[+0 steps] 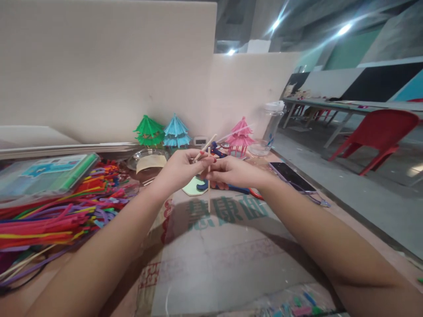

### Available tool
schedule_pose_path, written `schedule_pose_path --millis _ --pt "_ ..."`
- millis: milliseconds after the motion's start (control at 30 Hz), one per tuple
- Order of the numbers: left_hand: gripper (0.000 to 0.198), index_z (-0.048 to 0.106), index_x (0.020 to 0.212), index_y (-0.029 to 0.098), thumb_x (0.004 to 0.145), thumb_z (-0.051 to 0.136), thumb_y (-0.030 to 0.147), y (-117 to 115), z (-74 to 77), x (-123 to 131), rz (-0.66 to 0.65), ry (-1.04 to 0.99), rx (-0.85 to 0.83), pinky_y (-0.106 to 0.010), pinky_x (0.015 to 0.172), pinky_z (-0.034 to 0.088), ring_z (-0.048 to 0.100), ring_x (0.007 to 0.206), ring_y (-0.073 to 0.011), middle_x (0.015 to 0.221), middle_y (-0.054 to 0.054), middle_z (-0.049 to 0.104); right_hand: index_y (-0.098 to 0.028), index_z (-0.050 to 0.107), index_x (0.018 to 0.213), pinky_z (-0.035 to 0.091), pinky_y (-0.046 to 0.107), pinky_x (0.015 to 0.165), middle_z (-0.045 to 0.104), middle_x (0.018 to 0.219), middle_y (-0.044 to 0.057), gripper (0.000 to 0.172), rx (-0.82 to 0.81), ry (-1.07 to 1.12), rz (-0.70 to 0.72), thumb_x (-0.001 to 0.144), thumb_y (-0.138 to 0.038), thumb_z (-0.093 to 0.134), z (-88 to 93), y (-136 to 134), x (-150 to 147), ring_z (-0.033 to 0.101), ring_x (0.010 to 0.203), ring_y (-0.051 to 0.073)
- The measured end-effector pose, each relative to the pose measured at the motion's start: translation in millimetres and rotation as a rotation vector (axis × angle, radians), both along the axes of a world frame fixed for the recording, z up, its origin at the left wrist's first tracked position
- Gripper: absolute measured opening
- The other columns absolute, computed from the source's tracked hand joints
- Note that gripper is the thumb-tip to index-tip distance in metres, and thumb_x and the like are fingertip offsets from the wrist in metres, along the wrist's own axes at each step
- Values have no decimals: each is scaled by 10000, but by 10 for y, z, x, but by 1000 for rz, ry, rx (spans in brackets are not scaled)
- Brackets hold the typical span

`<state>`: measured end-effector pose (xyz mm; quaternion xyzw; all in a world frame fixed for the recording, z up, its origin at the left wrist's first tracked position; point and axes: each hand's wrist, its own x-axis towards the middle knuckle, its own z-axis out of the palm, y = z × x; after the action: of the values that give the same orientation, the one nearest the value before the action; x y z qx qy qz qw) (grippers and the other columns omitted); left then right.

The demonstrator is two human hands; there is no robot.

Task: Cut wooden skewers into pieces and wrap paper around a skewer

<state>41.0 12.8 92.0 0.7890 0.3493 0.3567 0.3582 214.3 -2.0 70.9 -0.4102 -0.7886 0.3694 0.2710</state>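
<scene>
My left hand and my right hand meet above the middle of the table, their fingertips almost touching. Between the left thumb and fingers is a thin wooden stick, slanting up to the right. A second wooden stick stands nearly upright at the right fingertips, its lower end pointing down at the table. Just behind and below the hands lie a pale green flat piece with straight edges and a dark blue tool, both partly covered by my fingers.
Green, light blue and pink paper-roofed pavilions stand at the back. Colourful pipe cleaners and a plastic case lie left. To the right are a phone, a clear jug and, beyond the table, a red chair.
</scene>
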Motion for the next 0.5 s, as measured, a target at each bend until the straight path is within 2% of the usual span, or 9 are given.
schedule_pose_path --millis 167,267,367,433,500 --pt "511 708 853 155 708 631 639 -6 22 -12 -7 -51 32 -217 573 383 536 648 -134 723 -5 629 -137 654 782 412 213 479 584 618 -8 184 -12 -22 -8 830 -288 561 19 -2 3 507 499 92" --pt "585 676 869 158 750 523 711 32 35 -54 49 -168 -81 -216 472 297 427 516 -91 704 -2 579 -152 625 723 431 234 556 587 632 -1 216 54 9 -11 841 -323 564 24 2 -19 536 569 111" --pt "577 631 812 150 740 527 713 77 32 -95 24 -244 -253 -210 421 189 285 437 -56 658 18 524 -174 596 760 460 263 658 602 684 7 290 300 306 -164 908 -393 477 59 -18 -24 572 654 127" --pt "533 617 791 142 709 601 669 92 23 -108 -25 -243 -280 -202 430 191 289 451 -52 644 24 516 -191 618 940 452 263 629 574 666 -11 298 497 471 -341 941 -416 423 100 -63 -14 545 616 124" --pt "495 613 782 136 689 652 621 84 19 -106 -64 -224 -277 -196 449 221 324 478 -57 632 26 512 -206 600 1148 443 269 610 573 673 -11 324 641 457 -474 946 -393 428 142 -123 -5 525 600 131"
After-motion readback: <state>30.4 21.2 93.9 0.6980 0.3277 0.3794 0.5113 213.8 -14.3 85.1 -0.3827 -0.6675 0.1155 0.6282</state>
